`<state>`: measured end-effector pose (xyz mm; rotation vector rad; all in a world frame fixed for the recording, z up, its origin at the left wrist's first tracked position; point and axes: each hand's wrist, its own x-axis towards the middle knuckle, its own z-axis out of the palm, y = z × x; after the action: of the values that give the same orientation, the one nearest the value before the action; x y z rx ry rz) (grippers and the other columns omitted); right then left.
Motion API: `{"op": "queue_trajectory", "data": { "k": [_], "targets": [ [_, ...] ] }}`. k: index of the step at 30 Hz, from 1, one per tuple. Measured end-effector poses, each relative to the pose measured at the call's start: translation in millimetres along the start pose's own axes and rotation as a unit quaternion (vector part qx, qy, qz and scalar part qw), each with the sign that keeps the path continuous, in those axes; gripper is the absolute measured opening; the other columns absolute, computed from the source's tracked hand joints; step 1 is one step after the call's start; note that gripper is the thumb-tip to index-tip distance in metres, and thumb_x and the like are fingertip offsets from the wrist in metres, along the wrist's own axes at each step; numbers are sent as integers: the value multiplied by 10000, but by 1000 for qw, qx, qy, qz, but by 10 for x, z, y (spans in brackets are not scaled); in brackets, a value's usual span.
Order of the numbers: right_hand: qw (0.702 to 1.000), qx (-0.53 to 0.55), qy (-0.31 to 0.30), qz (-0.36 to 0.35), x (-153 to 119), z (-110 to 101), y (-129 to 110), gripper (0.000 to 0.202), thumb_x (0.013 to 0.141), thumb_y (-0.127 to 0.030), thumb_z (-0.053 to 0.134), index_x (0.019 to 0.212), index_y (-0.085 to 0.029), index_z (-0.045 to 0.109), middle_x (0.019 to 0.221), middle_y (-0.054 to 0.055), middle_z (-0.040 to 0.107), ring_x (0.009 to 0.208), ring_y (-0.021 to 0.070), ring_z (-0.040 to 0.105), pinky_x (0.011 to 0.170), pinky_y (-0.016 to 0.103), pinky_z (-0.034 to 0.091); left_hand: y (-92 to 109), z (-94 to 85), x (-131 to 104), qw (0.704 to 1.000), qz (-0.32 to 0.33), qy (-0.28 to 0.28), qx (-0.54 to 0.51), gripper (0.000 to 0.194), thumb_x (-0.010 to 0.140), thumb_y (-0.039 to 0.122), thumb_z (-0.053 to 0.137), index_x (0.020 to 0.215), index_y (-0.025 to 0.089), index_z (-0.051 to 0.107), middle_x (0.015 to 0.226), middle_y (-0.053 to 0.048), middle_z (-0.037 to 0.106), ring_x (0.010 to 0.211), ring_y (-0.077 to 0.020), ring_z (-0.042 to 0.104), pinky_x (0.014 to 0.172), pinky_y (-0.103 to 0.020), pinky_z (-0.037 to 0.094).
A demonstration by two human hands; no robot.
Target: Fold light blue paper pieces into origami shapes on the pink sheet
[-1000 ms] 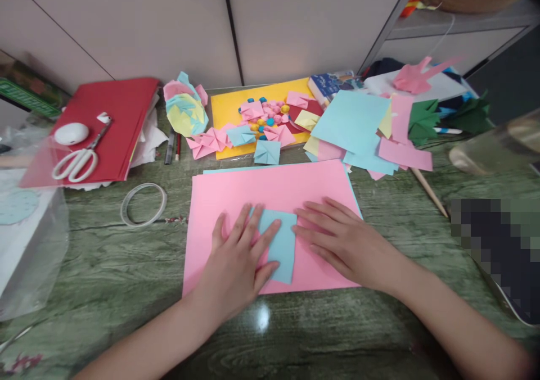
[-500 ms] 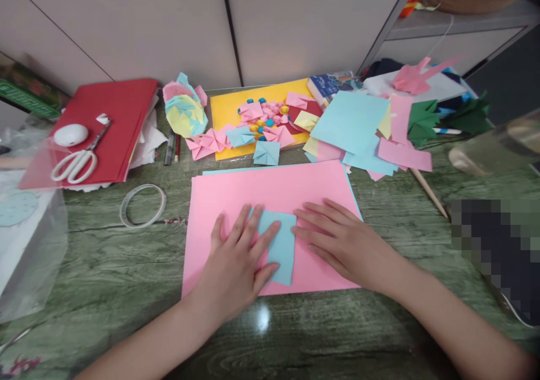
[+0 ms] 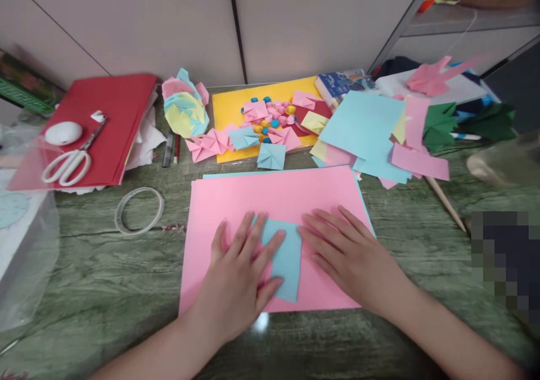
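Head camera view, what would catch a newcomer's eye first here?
Probably the big pink sheet in the middle, with the left hand partly over a small light-blue paper and the right hand by that paper's right edge. Behind it, a bright yellow sheet bears colourful folded pieces. On the left, white-handled scissors lie on a red stack.

The head camera faces forward-down, seemingly close above the tabletop point(image 3: 105, 279).
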<state>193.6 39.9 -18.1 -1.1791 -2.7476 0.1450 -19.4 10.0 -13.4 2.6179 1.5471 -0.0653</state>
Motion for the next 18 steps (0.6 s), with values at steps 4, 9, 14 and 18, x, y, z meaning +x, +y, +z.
{"op": "queue_trajectory", "data": {
  "k": [4,9,14,18],
  "targets": [
    [1000,7,1,-1,4,35,7,364,824,-260,424,1183,-204,442,1247,36,443,1175,226,339,988,475,249,-28,14,17,1000,4,-2,-18,608,754,536,353,1293,279,236,1377,-57,195,1246,-298,151,969,-529,77],
    [1000,18,0,-12,14,48,40,372,814,-259,443,1179,-187,445,1260,58,425,1197,251,299,976,495,265,-67,36,51,999,1,-1,-54,605,746,529,377,1284,276,263,1368,-61,221,1237,-302,176,966,-516,64],
    [999,28,-11,-11,37,35,72,360,809,-272,451,1159,-193,460,1248,60,439,1189,248,317,964,490,297,-95,53,92,998,-3,0,-62,595,729,544,392,1264,297,306,1339,-49,295,1224,-294,216,968,-492,76],
    [999,35,-7,-15,44,39,93,353,809,-284,448,1151,-198,468,1234,55,455,1181,246,332,965,479,305,-99,71,102,998,-4,0,-56,587,725,553,387,1253,305,327,1322,-46,327,1218,-294,231,964,-488,85]
  ]
}}
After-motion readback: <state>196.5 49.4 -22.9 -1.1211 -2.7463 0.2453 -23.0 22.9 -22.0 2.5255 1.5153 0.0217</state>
